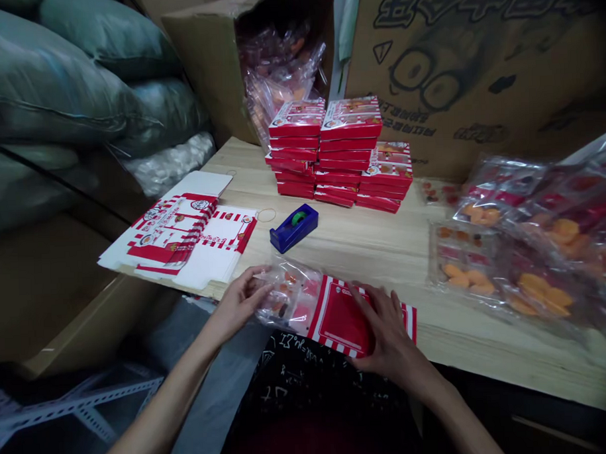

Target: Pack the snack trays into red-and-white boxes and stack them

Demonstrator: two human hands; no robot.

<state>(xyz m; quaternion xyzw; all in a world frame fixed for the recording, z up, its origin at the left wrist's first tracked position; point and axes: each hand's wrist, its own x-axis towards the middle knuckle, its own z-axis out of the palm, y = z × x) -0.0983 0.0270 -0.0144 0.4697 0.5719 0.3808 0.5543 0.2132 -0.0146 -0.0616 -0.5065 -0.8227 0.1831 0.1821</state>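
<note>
At the table's front edge, my left hand (244, 300) pinches the left end of a clear plastic pack (290, 297) with small coloured pieces inside. The pack's right part sits inside the open end of a red-and-white striped box (338, 315). My right hand (389, 330) spans that box from above, fingers on its far side and thumb on its near side. Just beyond the pack stands a blue tape dispenser (296, 227) with a green roll. Flat printed box sheets (184, 231) lie in a stack to the left.
Stacks of finished-looking red boxes (325, 153) stand at the back. Behind them, a cardboard carton (207, 58) holds clear packs. More clear packs with orange pieces (468, 261) are piled on the right. A rubber band (267, 215) lies near the dispenser. Large stuffed sacks (54, 83) fill the left.
</note>
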